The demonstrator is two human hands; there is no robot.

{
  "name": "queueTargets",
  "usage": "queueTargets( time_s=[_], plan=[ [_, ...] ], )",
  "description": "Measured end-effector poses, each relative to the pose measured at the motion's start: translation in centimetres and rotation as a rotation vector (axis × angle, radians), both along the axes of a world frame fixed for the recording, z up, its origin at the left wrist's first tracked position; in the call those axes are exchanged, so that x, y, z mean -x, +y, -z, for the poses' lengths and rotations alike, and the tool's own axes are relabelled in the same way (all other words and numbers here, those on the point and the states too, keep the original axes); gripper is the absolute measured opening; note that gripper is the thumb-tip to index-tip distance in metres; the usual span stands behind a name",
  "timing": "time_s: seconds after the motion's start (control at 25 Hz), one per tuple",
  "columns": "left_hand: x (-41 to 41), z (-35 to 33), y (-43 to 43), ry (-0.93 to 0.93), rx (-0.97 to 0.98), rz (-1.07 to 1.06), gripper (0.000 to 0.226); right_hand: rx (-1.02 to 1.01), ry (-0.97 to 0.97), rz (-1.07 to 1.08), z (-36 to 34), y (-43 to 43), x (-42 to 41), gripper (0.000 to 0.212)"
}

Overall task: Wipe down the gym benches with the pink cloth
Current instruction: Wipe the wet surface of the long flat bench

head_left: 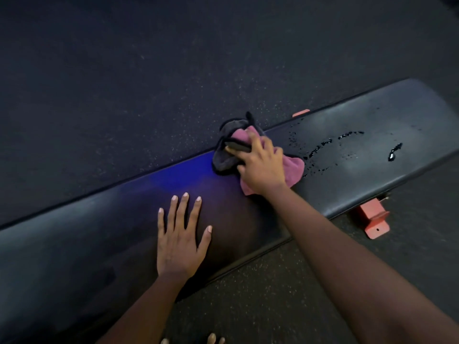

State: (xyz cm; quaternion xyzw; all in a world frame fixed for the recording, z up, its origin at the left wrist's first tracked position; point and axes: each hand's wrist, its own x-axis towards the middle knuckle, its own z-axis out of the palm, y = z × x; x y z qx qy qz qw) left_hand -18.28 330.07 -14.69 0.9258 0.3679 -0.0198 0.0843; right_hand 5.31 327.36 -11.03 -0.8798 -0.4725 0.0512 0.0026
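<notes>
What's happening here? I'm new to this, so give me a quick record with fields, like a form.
Activity: wiping a black padded gym bench
Right hand: grips the bunched pink cloth, pressing it on the bench top
Left hand: flat on the bench, fingers spread
Wet patch: liquid droplets and streaks to the right of the cloth
Below: red metal foot on the speckled rubber floor

Dark speckled rubber floor [124, 70] — dim light
</notes>
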Motion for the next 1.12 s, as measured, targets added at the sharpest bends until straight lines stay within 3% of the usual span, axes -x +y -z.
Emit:
queueTargets(
  time_s=[0.36, 0.44, 0.52, 0.64, 0.84, 1.0, 1.12],
  plan=[
    [-0.1, -0.3, -0.2, -0.005, 0.032, -0.002, 0.067, -0.016, 0.053, 0.379, -1.8, -4.2, -7.7, 0.047],
    [-0.7, -1.0, -0.9, -0.033, 0.081, -0.035, 0.066, -0.097, 0.031, 0.32, -2.2, -4.8, -3.8, 0.047],
    [-2.7, -1.9, -2.1, -0.075, 0.136, -0.059, 0.066, -0.185, -0.067, 0.105, -1.3, -7.2, 2.0, 0.05],
    [-6.8, -2.7, -3.4, -0.134, 0.192, -0.057, 0.066, -0.137, -0.134, -0.126, 1.2, -11.9, 4.1, 0.045],
    [-14.1, -2.7, -4.0, -0.156, 0.215, 0.118, 0.072, -0.064, -0.175, 0.161, 1.3, -15.6, -6.3, 0.047],
    [-20.2, -1.4, -5.7, -0.13, 0.201, 0.2, 0.07, 0.021, -0.094, 0.502, -0.2, -18.9, -15.5, 0.05],
    [-22.0, -0.4, -6.4, -0.05, 0.049, 0.22, 0.068, 0.042, -0.094, 0.483, -0.4, -19.2, -17.7, 0.051]
  ],
)
